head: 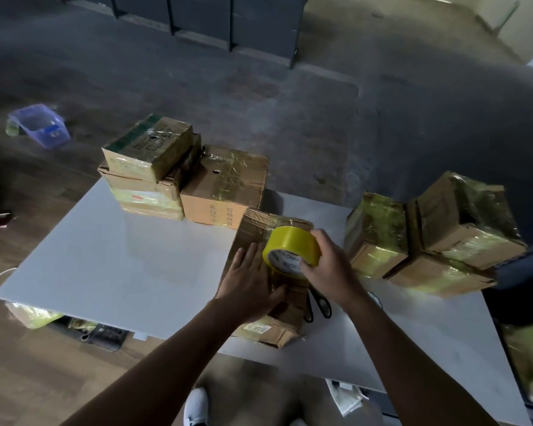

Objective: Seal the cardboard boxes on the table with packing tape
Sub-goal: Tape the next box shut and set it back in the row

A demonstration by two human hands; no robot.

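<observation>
A worn cardboard box [256,232] is seen lying near the front middle of the white surface [105,256]. The left hand [248,279] is laid flat on the box's top, with the fingers straight and together and the thumb spread to the side. The right hand [328,262] is clamped on a roll of yellow packing tape [290,245], which is held just over the right part of the box, its printed core turned toward the camera. Whether a strip runs from the roll onto the box cannot be told. Black-handled scissors [317,302] are found on the surface just beside the box, partly hidden by the right wrist. At the far edge a stack of two taped boxes [148,167] is set touching a single taped box [228,186]. More taped boxes [428,235] are piled at the right. A blue plastic tub [40,126] is seen on the floor [259,87] beyond
</observation>
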